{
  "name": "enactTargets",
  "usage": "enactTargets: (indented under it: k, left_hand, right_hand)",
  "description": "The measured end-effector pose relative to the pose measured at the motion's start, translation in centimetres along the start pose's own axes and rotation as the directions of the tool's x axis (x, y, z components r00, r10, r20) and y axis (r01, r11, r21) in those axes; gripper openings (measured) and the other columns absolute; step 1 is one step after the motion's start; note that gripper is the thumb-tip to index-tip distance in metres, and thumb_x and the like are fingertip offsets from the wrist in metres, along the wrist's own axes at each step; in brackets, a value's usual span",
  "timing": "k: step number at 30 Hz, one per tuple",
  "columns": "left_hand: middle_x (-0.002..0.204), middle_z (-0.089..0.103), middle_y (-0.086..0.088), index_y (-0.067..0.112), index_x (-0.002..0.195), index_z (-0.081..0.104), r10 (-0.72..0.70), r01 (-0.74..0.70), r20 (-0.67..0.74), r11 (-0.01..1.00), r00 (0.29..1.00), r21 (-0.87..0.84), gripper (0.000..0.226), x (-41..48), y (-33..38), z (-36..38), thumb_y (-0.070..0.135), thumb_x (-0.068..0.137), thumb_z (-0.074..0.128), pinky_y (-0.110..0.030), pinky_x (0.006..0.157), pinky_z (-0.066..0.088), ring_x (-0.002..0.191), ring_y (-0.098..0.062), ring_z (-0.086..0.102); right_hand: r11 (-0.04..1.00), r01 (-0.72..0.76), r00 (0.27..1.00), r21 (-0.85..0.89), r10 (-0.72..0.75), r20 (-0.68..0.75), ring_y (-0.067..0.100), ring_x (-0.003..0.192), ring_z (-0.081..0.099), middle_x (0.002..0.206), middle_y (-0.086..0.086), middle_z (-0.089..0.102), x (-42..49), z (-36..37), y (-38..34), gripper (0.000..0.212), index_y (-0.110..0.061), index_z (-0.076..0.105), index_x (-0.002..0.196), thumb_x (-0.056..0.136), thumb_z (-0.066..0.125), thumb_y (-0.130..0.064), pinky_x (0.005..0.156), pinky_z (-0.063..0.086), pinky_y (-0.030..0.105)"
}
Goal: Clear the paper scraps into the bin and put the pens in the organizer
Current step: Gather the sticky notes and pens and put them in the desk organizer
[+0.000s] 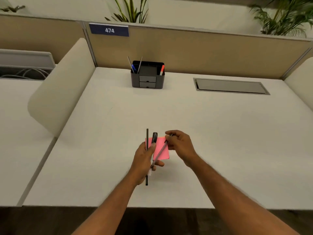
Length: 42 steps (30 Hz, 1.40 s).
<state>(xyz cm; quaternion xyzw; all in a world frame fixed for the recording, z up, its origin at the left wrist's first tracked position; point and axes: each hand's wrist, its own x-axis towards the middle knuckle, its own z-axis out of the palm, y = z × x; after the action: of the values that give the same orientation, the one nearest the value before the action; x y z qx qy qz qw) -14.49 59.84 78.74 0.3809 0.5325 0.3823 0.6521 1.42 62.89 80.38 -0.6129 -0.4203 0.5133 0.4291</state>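
My left hand [144, 160] grips a thin black pen [147, 138] and a black-capped marker [154, 137], both upright in the fist. A pink paper note [163, 150] lies under the hands on the white desk [220, 133]. My right hand [179, 143] pinches the top end of a clear pen [160, 152], which slants down to the left hand's fingers. The dark organizer [147, 77] stands at the back of the desk, with a blue pen, a grey pen and a red-capped marker in it. No bin is in view.
A beige partition [203, 53] with a "474" sign [109, 30] runs behind the desk. A grey cable hatch [231, 86] is set into the desk at the back right. A cream side divider [62, 87] stands on the left. Plants rise behind the partition.
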Motion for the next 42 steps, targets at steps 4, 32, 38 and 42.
enactTargets:
  k: [4, 32, 38, 42]
  left_hand:
    - [0.076, 0.065, -0.004, 0.02, 0.121, 0.055, 0.006, -0.006, -0.039, 1.0, 0.999, 0.004, 0.024, 3.4, 1.6, -1.4, 0.033, 0.102, 0.048, -0.023, 0.037, 0.038, 0.05, -0.022, 0.065]
    - [0.057, 0.061, -0.001, 0.016, 0.119, 0.056, 0.015, -0.019, -0.135, 0.999, 0.991, -0.027, 0.023, 21.1, 9.5, -4.6, 0.031, 0.102, 0.049, -0.022, 0.038, 0.037, 0.045, -0.014, 0.054]
    - [0.057, 0.061, 0.0, 0.018, 0.118, 0.058, 0.004, -0.011, -0.129, 0.999, 0.992, -0.052, 0.022, 22.5, 9.6, -6.8, 0.031, 0.101, 0.05, -0.023, 0.037, 0.036, 0.044, -0.015, 0.053]
    - [0.058, 0.061, 0.0, 0.019, 0.118, 0.058, 0.002, -0.011, -0.126, 0.998, 0.992, -0.067, 0.022, 23.6, 9.9, -7.6, 0.03, 0.101, 0.05, -0.024, 0.038, 0.037, 0.045, -0.016, 0.053]
  right_hand:
    - [1.0, -0.011, 1.0, 0.015, 0.011, 0.007, 0.015, 0.066, 0.068, 0.081, 0.009, 0.074, 3.7, 0.2, -1.7, 0.015, -0.006, 0.066, 0.108, 0.094, 0.06, -0.008, 0.065, 0.054, 0.029]
    - [0.98, 0.148, 0.989, 0.132, -0.144, -0.038, 0.016, 0.064, 0.069, 0.082, 0.014, 0.072, 31.1, 3.7, -14.4, 0.008, -0.007, 0.064, 0.101, 0.093, 0.063, -0.006, 0.056, 0.055, 0.024]
    - [0.956, 0.281, 0.957, 0.082, -0.272, -0.103, 0.013, 0.069, 0.071, 0.087, 0.009, 0.071, 37.4, 7.4, -20.5, 0.013, -0.01, 0.061, 0.106, 0.094, 0.064, -0.01, 0.06, 0.057, 0.024]
    - [0.917, 0.371, 0.891, -0.147, -0.396, -0.221, 0.019, 0.081, 0.071, 0.094, 0.007, 0.069, 41.5, 10.4, -23.2, 0.016, -0.012, 0.061, 0.108, 0.093, 0.066, -0.014, 0.071, 0.062, 0.031]
